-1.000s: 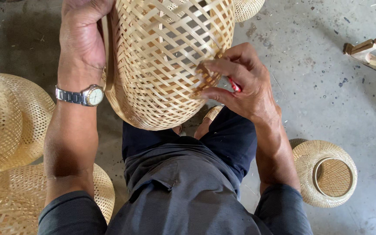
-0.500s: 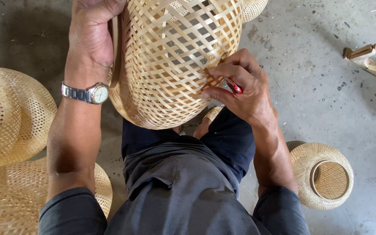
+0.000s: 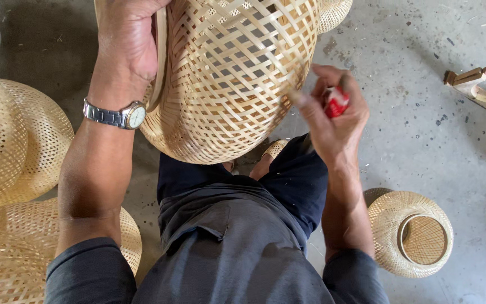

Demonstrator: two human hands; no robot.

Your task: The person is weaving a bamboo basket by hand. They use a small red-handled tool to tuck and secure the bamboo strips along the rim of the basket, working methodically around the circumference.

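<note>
Head view shows the right hand (image 3: 333, 121) now drawn off the woven bamboo basket (image 3: 232, 79); half a second ago its fingers lay against the weave, pinching a strip end. It now sits just beside the basket's right flank, closed around a small red tool (image 3: 336, 101), with the forefinger tip meeting a loose strip end (image 3: 295, 93) that sticks out of the lattice. The left hand (image 3: 127, 39) is unchanged in place: it is closed over the basket's rim at the upper left, and a metal wristwatch (image 3: 120, 115) sits on that wrist. The basket has stayed above the person's lap, lower curve just over the dark trousers (image 3: 237, 225), though it fills more of the view than before.

Edges and room: the concrete floor (image 3: 412, 73) carries everything. Toward its left edge, two large woven domes (image 3: 18, 141) stand close to the left forearm, and a further woven piece (image 3: 7, 253) fills the lower left corner, so that side is crowded. Toward the lower right, a small woven shade with a round opening (image 3: 412, 233) rests just beside the right elbow. A wooden piece (image 3: 473, 84) lies near the right edge, well apart from the hand. Between the right hand and that wooden piece the floor lies open, giving the widest free room. Another woven piece (image 3: 333, 14) shows at the top edge, behind the basket.
</note>
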